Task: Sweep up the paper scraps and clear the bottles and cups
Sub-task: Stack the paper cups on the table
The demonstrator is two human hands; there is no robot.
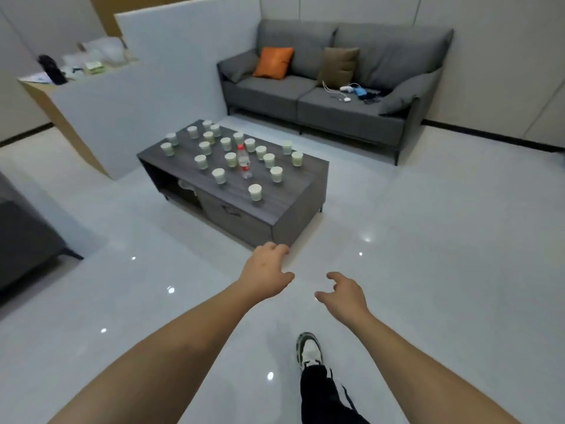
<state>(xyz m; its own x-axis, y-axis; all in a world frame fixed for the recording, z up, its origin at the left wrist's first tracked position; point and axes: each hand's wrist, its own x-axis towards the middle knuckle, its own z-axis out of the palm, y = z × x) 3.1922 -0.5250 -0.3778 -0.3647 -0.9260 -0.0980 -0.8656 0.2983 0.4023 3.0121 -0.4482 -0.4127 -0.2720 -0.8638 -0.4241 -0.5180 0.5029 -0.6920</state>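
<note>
Both hands, left (265, 272) and right (344, 296), hang loose, holding nothing; reach the near cup (255, 192) on the surface (293, 191) first, sparing the bottle (244, 162).

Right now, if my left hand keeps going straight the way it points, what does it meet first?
Probably the near corner of the coffee table; the left hand points at it, though depth is unclear.

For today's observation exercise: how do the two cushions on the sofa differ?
The orange cushion is bright and slightly glossy; the brown cushion is dull and dark. The orange cushion sits on the left seat of the sofa, the brown cushion nearer the middle. Both are square and lean against the backrest.
</note>
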